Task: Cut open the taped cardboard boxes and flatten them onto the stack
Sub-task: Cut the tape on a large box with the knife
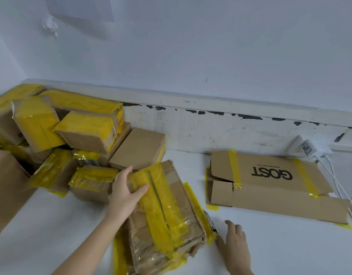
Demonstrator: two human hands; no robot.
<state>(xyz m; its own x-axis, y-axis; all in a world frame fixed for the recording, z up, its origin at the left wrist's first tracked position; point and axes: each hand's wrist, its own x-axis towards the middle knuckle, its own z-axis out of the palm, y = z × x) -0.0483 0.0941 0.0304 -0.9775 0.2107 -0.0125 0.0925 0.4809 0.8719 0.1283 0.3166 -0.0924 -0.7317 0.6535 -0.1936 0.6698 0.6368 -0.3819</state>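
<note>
Box (pixel 167 213) in the lower middle of the frame is the one being worked on right now, a battered cardboard thing wrapped in yellow tape (pixel 161 199), lying on the white table (pixel 290 251). Left hand (pixel 125 192) is clamped over its far left edge, fingers curled onto the taped top, so that's a proper hold on the box. Right hand (pixel 235 242) sits just right of the box's near corner with fingers spread loose and nothing in it; looks like it rests on the table, can't tell for sure.

Flattened stack (pixel 270 183) (the piece with "GOST" printed on it) lies at center right, well apart from the box. Pile of taped boxes (pixel 58 139) fills the upper left.

What could go wrong, my guess: no cutter in sight anywhere, so 1 risk is ripping that tape bare-handed, and the layers look thick enough to just stretch and tear the cardboard ragged. Also the box is already crumpled, so it might buckle and slide. White cables (pixel 338 183) run along the right edge of the stack, easy to snag when sliding a flattened piece over.
</note>
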